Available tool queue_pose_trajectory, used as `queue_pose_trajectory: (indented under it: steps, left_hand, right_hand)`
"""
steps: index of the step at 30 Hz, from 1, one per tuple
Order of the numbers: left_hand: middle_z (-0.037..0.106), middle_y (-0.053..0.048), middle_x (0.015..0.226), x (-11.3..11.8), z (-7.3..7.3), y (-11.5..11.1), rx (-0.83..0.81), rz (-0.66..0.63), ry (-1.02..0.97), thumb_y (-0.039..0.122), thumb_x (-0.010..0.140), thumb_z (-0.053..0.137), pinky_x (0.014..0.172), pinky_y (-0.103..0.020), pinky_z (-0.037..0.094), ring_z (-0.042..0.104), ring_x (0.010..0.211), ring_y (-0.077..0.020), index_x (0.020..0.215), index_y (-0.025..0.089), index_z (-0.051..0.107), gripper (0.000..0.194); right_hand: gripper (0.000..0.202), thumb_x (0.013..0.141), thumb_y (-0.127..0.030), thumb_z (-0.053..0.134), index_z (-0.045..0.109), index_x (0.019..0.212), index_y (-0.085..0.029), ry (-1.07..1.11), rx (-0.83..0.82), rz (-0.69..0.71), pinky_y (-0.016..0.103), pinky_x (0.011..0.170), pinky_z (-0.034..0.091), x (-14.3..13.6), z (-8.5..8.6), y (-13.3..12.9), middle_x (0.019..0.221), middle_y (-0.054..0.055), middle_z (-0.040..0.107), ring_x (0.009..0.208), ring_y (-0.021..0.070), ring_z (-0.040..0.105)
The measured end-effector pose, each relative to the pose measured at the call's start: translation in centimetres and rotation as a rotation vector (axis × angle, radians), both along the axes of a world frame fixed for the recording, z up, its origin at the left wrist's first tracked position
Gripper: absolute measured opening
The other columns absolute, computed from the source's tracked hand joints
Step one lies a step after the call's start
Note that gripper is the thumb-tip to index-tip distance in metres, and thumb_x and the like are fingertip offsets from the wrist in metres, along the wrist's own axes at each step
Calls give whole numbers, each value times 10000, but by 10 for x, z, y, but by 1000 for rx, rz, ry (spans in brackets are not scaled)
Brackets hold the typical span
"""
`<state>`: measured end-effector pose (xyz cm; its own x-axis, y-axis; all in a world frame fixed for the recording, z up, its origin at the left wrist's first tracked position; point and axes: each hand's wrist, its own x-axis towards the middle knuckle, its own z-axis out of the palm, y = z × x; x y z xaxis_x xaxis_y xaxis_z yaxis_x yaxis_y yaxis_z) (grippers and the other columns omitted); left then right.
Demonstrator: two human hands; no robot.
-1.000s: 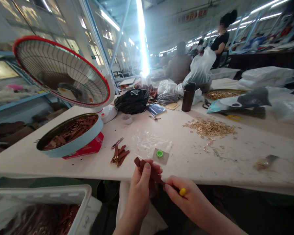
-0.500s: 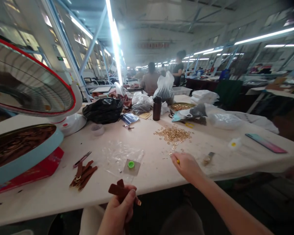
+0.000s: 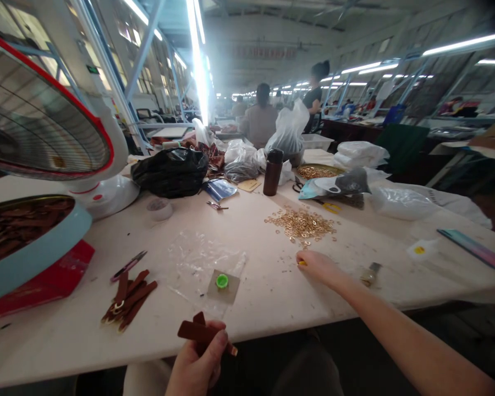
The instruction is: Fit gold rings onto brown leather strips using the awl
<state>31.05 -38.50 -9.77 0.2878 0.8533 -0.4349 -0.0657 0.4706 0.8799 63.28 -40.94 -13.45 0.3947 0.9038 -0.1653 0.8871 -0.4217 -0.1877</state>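
Observation:
My left hand (image 3: 202, 357) is closed around a few brown leather straps (image 3: 198, 331) at the table's front edge. They cross each other, and a gold-coloured end sticks out past the thumb. My right hand (image 3: 319, 268) rests on the tabletop with its fingers pinched together. A bit of yellow (image 3: 302, 263) shows at its fingers; what it belongs to is hidden. Just beyond these fingertips lies a loose pile of small gold metal rings (image 3: 303, 224). More brown straps with gold rings (image 3: 132, 300) lie bundled on the left.
A fan (image 3: 45, 121) and a blue-rimmed tray of brown pieces (image 3: 37, 250) stand left. A green cap (image 3: 221, 281) sits near clear plastic. Snips (image 3: 128, 266), a dark bottle (image 3: 273, 173), a black bag (image 3: 171, 171) and a phone (image 3: 474, 247) lie around.
The view has shifted slightly, so things at the sides appear further out. My right hand has moved slightly, and fewer rings show at its fingertips. My left hand keeps its hold on the straps.

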Motion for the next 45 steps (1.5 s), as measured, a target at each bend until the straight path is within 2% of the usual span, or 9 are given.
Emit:
queue_pose_trajectory:
  steps: [4, 9, 12, 16, 23, 26, 31, 39, 45]
  left_hand:
    - [554, 0, 432, 5, -10, -1, -1, -79, 2, 488, 528, 726, 368, -186, 80, 232, 307, -7, 594, 141, 553, 393]
    - [551, -2, 459, 4, -3, -4, 84, -92, 24, 427, 581, 708, 359, -200, 111, 264, 333, -29, 551, 142, 601, 306]
    - [541, 14, 482, 5, 7, -5, 113, -95, 4, 386, 586, 712, 363, -208, 169, 309, 361, -54, 609, 156, 633, 245]
    - [506, 40, 506, 6, 20, -11, 104, -77, -97, 395, 601, 703, 378, -206, 178, 284, 378, -46, 661, 155, 601, 268]
    - [357, 100, 434, -5, 37, -33, -31, -49, -279, 354, 622, 702, 383, -182, 125, 235, 378, -28, 687, 152, 517, 282]
    - [379, 93, 459, -9, 38, -36, -14, -28, -285, 363, 621, 703, 381, -179, 143, 241, 385, -29, 686, 152, 530, 280]
    - [401, 74, 435, -15, 30, -34, 180, -12, -71, 378, 593, 714, 373, -194, 206, 314, 383, -54, 628, 152, 600, 255]
    - [593, -15, 598, -20, 26, -35, 372, -44, 4, 320, 633, 681, 510, -224, 378, 517, 569, -134, 596, 141, 657, 184]
    - [635, -29, 633, -18, 20, -38, 268, -73, -50, 343, 642, 679, 558, -235, 420, 557, 606, -148, 645, 132, 655, 212]
  right_hand:
    - [119, 832, -203, 575, 574, 735, -135, 53, 32, 7, 302, 658, 430, -1, 10, 1, 744, 15, 582, 701, 163, 555]
    - [72, 815, -221, 522, 537, 751, -191, 229, 181, 85, 236, 578, 375, -59, 47, -25, 689, -12, 553, 648, 151, 508]
    - [134, 804, -318, 522, 521, 744, -198, 655, 313, 104, 232, 508, 338, -107, 65, -44, 597, -34, 469, 550, 138, 432]
    - [244, 765, -410, 593, 511, 724, -185, 1129, 379, 91, 225, 480, 274, -155, 73, -54, 578, -43, 407, 532, 119, 347]
    - [442, 661, -572, 654, 440, 720, -190, 1532, 287, 72, 209, 473, 219, -196, 74, -52, 584, -62, 348, 526, 101, 278]
    - [438, 664, -573, 637, 418, 716, -198, 1470, 347, 71, 209, 471, 220, -201, 75, -55, 581, -66, 343, 519, 102, 274]
    - [282, 798, -430, 503, 485, 670, -179, 1071, 459, 179, 233, 521, 302, -203, 71, -61, 595, -30, 404, 569, 135, 364]
    - [237, 827, -374, 451, 483, 701, -176, 1049, 460, 241, 238, 507, 321, -212, 68, -66, 597, -26, 415, 560, 134, 383]
    - [263, 842, -402, 432, 478, 721, -173, 1128, 484, 233, 233, 513, 343, -215, 64, -64, 607, -22, 437, 563, 132, 396]
